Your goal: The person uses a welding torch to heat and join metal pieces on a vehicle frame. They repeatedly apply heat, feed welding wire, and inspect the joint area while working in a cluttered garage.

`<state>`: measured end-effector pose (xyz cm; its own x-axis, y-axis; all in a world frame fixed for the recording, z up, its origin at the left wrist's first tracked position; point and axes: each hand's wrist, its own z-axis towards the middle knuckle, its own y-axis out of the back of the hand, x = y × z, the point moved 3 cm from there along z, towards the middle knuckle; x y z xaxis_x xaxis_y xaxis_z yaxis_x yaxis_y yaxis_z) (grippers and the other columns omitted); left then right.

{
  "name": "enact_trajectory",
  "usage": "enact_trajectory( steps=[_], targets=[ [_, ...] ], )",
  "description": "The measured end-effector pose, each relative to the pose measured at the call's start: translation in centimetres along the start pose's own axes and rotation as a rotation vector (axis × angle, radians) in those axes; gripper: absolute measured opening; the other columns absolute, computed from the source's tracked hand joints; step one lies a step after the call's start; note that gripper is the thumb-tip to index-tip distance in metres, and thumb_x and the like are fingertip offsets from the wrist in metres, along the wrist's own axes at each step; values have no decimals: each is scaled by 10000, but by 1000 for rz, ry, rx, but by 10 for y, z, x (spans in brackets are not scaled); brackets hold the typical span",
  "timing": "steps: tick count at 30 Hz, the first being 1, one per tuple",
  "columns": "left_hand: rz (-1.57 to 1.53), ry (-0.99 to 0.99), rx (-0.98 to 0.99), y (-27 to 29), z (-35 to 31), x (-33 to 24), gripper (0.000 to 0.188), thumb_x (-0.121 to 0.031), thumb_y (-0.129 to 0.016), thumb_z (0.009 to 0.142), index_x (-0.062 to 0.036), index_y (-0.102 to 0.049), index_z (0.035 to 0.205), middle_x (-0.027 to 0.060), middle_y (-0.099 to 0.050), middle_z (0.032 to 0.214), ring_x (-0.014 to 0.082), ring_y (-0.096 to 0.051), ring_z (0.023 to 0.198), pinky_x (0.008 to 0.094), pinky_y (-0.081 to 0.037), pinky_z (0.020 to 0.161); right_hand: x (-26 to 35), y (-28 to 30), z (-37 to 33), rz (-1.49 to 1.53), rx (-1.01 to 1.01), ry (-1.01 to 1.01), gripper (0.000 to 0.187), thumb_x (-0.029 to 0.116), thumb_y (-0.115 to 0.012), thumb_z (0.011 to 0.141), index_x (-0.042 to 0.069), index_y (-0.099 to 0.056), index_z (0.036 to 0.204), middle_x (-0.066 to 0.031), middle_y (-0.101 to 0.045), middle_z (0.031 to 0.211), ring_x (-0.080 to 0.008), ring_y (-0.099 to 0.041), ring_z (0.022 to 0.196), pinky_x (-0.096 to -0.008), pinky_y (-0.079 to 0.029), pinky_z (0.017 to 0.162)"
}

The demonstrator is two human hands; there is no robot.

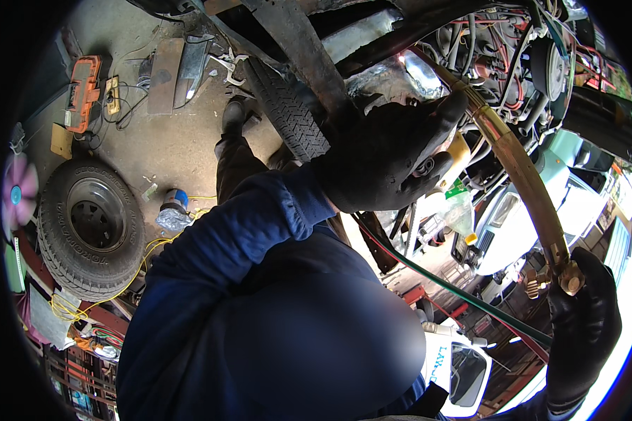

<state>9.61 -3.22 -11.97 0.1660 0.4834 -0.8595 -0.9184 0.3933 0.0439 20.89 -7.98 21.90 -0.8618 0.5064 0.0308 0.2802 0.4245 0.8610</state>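
Note:
My right hand [586,316], in a black glove, is closed around the rear end of a long brass cutting torch [516,151]. A brass valve knob [537,283] sticks out beside its fingers. The torch slants up and left, its front end over the engine bay. My left hand [390,154], also in a black glove, has its fingers bent, the uppermost fingertip against or just beside the torch's front part. Near its fingers shows a small round metal piece [423,167]; whether it is held is unclear. A green hose [449,286] and a red hose run toward my right hand.
Engine hoses and wires [519,63] crowd the upper right, beside a dark metal frame rail [295,49] and a tire [284,105]. A loose wheel [91,228], a yellow cord [147,256] and an orange case [83,95] lie left. Vehicles [541,210] stand right.

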Motion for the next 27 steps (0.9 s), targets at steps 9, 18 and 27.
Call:
enact_trajectory(
  steps=[9, 18, 27],
  targets=[
    [20, -2, 10, 0, -1, -1, 805, -233, -774, 1010, 31, -382, 1661, 197, -713, 1274, 336, -737, 984, 461, -588, 827, -1, 2, 0, 56, -51, -134, 561, -146, -667, 970, 0, -620, 1510, -149, -667, 1473, -275, -658, 1362, -380, -609, 1070],
    [-9, -28, 17, -1, -2, 1, 869, -239, -799, 987, 36, -352, 1680, 218, -669, 1394, 352, -731, 1064, 474, -590, 876, -5, -1, -1, 69, -22, -37, 505, -167, -662, 971, 1, -639, 1446, -123, -688, 1393, -247, -690, 1263, -386, -633, 986],
    [-35, 74, 60, 1, -2, -3, 847, -189, -765, 1012, -56, -332, 1727, 207, -712, 1236, 375, -699, 991, 474, -571, 889, -7, 0, -3, 85, -28, -70, 477, -99, -611, 1010, 10, -632, 1475, -142, -670, 1428, -273, -681, 1303, -402, -628, 1019]
  ],
)
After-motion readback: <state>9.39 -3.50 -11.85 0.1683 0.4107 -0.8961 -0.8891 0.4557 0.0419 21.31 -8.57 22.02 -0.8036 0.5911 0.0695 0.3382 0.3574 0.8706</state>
